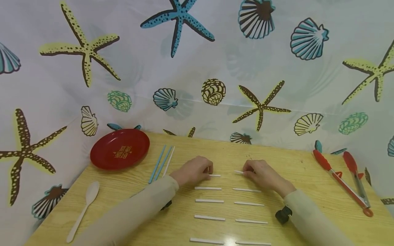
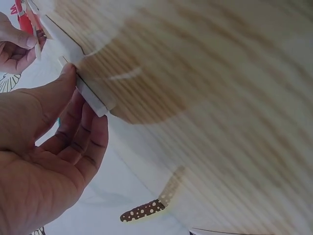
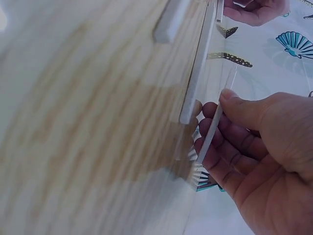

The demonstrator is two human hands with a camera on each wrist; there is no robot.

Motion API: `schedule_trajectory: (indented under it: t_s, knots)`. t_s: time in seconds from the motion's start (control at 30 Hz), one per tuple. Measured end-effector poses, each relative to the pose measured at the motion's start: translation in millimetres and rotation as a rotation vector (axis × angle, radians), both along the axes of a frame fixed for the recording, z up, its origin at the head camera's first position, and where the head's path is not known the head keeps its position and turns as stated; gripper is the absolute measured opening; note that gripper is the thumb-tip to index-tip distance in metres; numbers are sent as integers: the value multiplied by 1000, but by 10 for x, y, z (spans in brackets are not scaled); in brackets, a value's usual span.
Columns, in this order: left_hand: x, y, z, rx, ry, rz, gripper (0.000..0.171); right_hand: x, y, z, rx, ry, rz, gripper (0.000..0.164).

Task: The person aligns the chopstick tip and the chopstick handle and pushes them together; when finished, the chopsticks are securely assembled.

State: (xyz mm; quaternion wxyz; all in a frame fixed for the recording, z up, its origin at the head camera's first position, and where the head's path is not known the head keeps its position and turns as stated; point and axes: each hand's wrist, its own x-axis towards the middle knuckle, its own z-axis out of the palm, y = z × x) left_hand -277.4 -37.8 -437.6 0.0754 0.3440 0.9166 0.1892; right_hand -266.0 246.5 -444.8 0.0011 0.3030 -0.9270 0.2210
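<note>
My left hand (image 1: 194, 169) pinches a short white stick (image 1: 215, 175) at the far end of a left column of similar sticks. In the left wrist view, its thumb and fingers hold this square-edged stick (image 2: 91, 96) at the tabletop. My right hand (image 1: 261, 173) pinches another white stick (image 1: 238, 172) level with it, at the far end of the right column. In the right wrist view this stick (image 3: 213, 125) runs slanted between thumb and fingertips, apart from a stick lying on the table (image 3: 198, 73). Nearer me, several white sticks (image 1: 210, 201) lie in two roughly parallel columns.
Back left on the wooden table (image 1: 292, 164) stands a red oval plate (image 1: 106, 150). Beside it lie blue sticks (image 1: 157, 164) and a thin white one (image 1: 168, 160). A pale spoon (image 1: 81, 213) rests at left, red-tipped tongs (image 1: 349, 188) at right. A patterned cloth (image 1: 197, 68) hangs behind.
</note>
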Motion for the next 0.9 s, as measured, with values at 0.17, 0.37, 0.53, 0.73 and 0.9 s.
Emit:
schedule_trajectory:
  t_s: [0.17, 0.37, 0.53, 0.73, 0.9]
  knots:
    - [-5, 25, -11, -27, 6, 5, 9, 7, 14, 16, -30, -1, -7, 4]
    - [38, 53, 8, -69, 0, 30, 7, 18, 17, 19, -38, 13, -14, 3]
    - [-10, 24, 98, 11, 50, 27, 2, 21, -4, 97, -57, 69, 5, 13]
    - [-73, 5, 235, 172, 90, -12, 12, 45, -9, 293, -213, 80, 39, 17]
    - [-45, -23, 347, 341, 29, 15, 13, 73, -1, 452, -326, 58, 49, 16]
